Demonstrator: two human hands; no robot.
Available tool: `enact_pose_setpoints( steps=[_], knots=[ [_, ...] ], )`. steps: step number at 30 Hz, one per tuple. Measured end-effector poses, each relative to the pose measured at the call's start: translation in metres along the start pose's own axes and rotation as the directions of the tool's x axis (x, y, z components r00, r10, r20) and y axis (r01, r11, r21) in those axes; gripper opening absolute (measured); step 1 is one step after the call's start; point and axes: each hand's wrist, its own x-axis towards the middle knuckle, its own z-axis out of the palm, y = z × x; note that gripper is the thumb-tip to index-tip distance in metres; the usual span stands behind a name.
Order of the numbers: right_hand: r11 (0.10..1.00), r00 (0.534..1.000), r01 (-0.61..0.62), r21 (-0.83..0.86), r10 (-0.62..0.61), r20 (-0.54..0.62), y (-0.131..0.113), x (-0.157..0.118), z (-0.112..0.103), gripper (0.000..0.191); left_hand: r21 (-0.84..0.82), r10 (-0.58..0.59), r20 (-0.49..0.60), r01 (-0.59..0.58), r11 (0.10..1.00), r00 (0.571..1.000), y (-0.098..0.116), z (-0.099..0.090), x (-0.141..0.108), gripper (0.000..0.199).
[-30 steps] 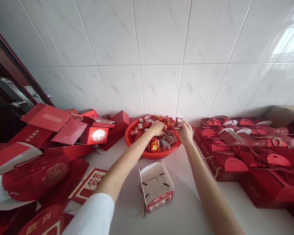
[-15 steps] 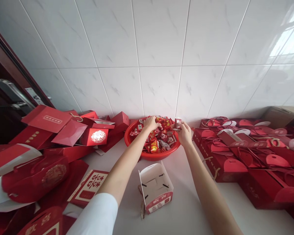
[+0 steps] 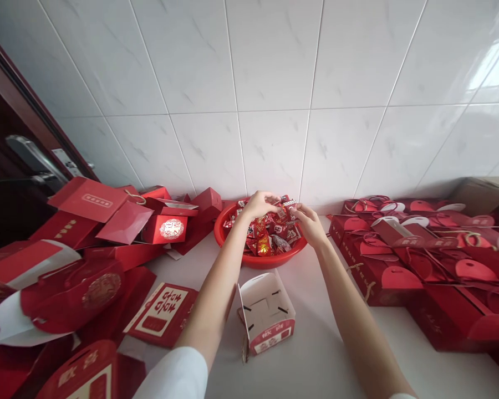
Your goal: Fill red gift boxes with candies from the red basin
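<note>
A red plastic basin [image 3: 270, 260] stands against the wall, full of small red wrapped candies [image 3: 264, 244]. My right hand [image 3: 311, 226] is at the basin's right rim, its fingers closed on a small red and white candy packet [image 3: 291, 205]. Over the basin's back left part is my left hand [image 3: 261, 205], with fingers apart and pointing towards that packet. I cannot make out anything held in it. Nearer to me, between my forearms, sits an open box [image 3: 272, 313], white inside, with red printed sides and a cord at its left.
Red gift boxes [image 3: 399, 266] with cord handles stand in rows on the right. Loose red cartons [image 3: 87, 205] are piled on the left, with a flat printed red box [image 3: 164, 313] near my left forearm. A door handle [image 3: 35, 160] is at the far left; white tiles [image 3: 270, 144] line the back.
My right hand has moved left with the candy packet, over the basin. The left hand has risen slightly off the candies, and its fingers now reach towards the right hand.
</note>
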Motion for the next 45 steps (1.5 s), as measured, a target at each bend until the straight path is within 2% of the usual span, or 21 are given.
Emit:
enact_pose_setpoints(
  steps=[4, 7, 14, 19, 23, 26, 29, 32, 35, 38, 40, 42, 45],
  knots=[
    [0.996, 0.987, -0.093, 0.001, 0.092, 0.133, -0.008, -0.006, 0.005, 0.031, -0.108, 0.059, 0.046, -0.054, 0.993, 0.997, 0.014, 0.000, -0.018, 0.032],
    [0.994, 0.990, -0.094, 0.055, 0.088, 0.114, -0.014, -0.008, 0.007, 0.033, -0.116, 0.065, 0.038, -0.060, 0.991, 0.997, 0.013, -0.003, -0.033, 0.032],
    [0.984, 0.996, -0.089, 0.151, 0.090, -0.001, -0.021, -0.008, 0.009, 0.032, 0.116, -0.079, 0.019, 0.077, 0.990, 0.997, -0.015, -0.021, -0.070, 0.028],
    [0.980, 0.993, -0.111, 0.164, 0.117, -0.031, -0.020, -0.006, 0.013, 0.022, 0.297, -0.160, 0.070, 0.132, 0.946, 0.985, -0.021, -0.028, -0.091, 0.026],
    [0.980, 0.991, -0.122, 0.158, 0.128, -0.034, -0.016, -0.004, 0.016, 0.019, 0.436, -0.168, -0.021, 0.160, 0.886, 0.986, -0.018, -0.026, -0.083, 0.036],
    [0.979, 0.989, -0.134, 0.156, 0.141, -0.033, -0.015, -0.005, 0.017, 0.020, 0.530, -0.190, -0.077, 0.202, 0.824, 0.979, -0.015, -0.019, -0.065, 0.031],
    [0.976, 0.988, -0.145, 0.160, 0.153, -0.033, -0.016, -0.006, 0.018, 0.020, 0.605, -0.261, -0.042, 0.232, 0.762, 0.964, -0.012, -0.009, -0.052, 0.020],
    [0.974, 0.986, -0.153, 0.165, 0.161, -0.038, -0.017, -0.007, 0.017, 0.021, 0.638, -0.323, 0.021, 0.236, 0.733, 0.946, -0.012, -0.002, -0.048, 0.030],
    [0.974, 0.986, -0.153, 0.167, 0.162, -0.043, -0.018, -0.008, 0.017, 0.021, 0.633, -0.347, 0.058, 0.234, 0.738, 0.936, -0.012, -0.001, -0.049, 0.036],
    [0.975, 0.986, -0.152, 0.161, 0.160, -0.041, -0.019, -0.009, 0.019, 0.022, 0.601, -0.324, 0.067, 0.221, 0.768, 0.944, -0.011, -0.003, -0.052, 0.024],
    [0.976, 0.987, -0.152, 0.157, 0.160, -0.035, -0.019, -0.010, 0.020, 0.022, 0.563, -0.276, 0.052, 0.200, 0.802, 0.960, -0.011, -0.007, -0.054, 0.004],
    [0.976, 0.986, -0.160, 0.148, 0.166, -0.029, -0.019, -0.011, 0.021, 0.023, 0.511, -0.212, 0.011, 0.177, 0.841, 0.977, -0.011, -0.011, -0.057, 0.011],
    [0.976, 0.984, -0.172, 0.131, 0.175, -0.013, -0.019, -0.011, 0.022, 0.026, 0.413, -0.122, -0.062, 0.137, 0.900, 0.991, -0.012, -0.016, -0.060, 0.009]
  ],
)
